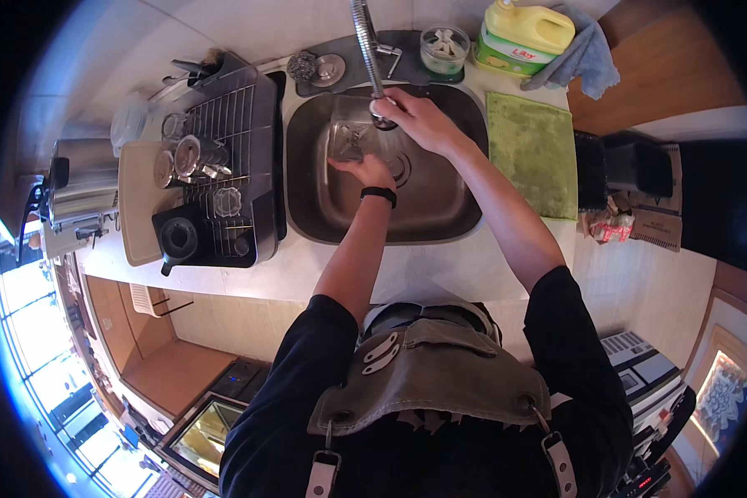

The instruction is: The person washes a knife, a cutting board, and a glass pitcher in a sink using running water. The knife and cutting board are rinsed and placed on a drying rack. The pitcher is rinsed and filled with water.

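Note:
My left hand (pixel 368 171), with a black band at the wrist, holds a clear blender jar (pixel 343 118) inside the stainless steel sink (pixel 436 211). Metal blades (pixel 352 138) show through the jar's wall, and the jar lies tilted with its far part towards the back of the basin. Around the head of the pull-down spray faucet (pixel 384 119) my right hand (pixel 420 118) is closed. That head points down beside the jar, and water seems to spray from it. The left fingers are partly hidden behind the jar.
Left of the sink stands a dish rack (pixel 264 218) with metal cups (pixel 190 155) and a black pitcher (pixel 179 239). A green cloth (pixel 529 155) lies to the right. Behind are a steel scourer (pixel 302 65), a lidded glass bowl (pixel 444 53) and a yellow Liby detergent jug (pixel 523 37).

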`<action>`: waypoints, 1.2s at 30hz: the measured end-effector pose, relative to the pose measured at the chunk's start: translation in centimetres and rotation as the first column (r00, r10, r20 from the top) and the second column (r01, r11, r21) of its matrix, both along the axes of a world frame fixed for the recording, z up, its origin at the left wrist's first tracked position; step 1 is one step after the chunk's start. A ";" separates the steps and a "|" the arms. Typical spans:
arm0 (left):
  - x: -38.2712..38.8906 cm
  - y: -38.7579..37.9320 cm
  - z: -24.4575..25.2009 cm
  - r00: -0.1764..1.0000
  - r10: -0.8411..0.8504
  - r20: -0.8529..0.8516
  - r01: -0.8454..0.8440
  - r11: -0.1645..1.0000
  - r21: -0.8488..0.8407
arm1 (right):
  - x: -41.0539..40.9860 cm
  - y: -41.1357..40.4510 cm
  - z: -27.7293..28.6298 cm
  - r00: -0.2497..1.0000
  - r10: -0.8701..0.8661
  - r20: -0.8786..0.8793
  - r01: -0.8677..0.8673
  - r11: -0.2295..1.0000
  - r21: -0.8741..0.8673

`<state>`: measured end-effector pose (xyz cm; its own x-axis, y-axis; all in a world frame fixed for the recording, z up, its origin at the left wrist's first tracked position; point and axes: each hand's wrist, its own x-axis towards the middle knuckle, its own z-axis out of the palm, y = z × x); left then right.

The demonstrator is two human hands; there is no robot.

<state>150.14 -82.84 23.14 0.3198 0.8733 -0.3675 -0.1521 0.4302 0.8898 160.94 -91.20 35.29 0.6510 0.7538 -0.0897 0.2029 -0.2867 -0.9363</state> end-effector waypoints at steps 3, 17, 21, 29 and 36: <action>0.6 0.9 -3.5 0.998 0.056 -0.016 -0.055 0.994 0.090 | 0.5 0.8 -0.1 0.997 0.053 0.063 -0.044 0.990 -0.133; 0.2 0.7 -2.9 0.997 0.083 0.011 -0.083 0.990 0.114 | -3.1 -0.6 -8.3 0.986 -0.031 0.164 0.022 0.998 0.061; 0.1 1.3 -3.3 0.996 0.083 -0.017 -0.080 0.991 0.108 | -5.4 -2.1 -12.1 0.572 0.435 0.696 -0.056 0.867 -0.496; 1.3 1.5 -3.9 0.993 0.093 0.066 -0.098 0.992 0.078 | -3.8 -2.3 -11.5 0.542 0.508 0.669 -0.182 0.848 -0.497; 0.5 1.4 -2.3 0.999 0.047 -0.022 -0.045 0.996 0.074 | -4.6 -1.0 -12.1 0.576 0.618 0.535 -0.175 0.733 -0.658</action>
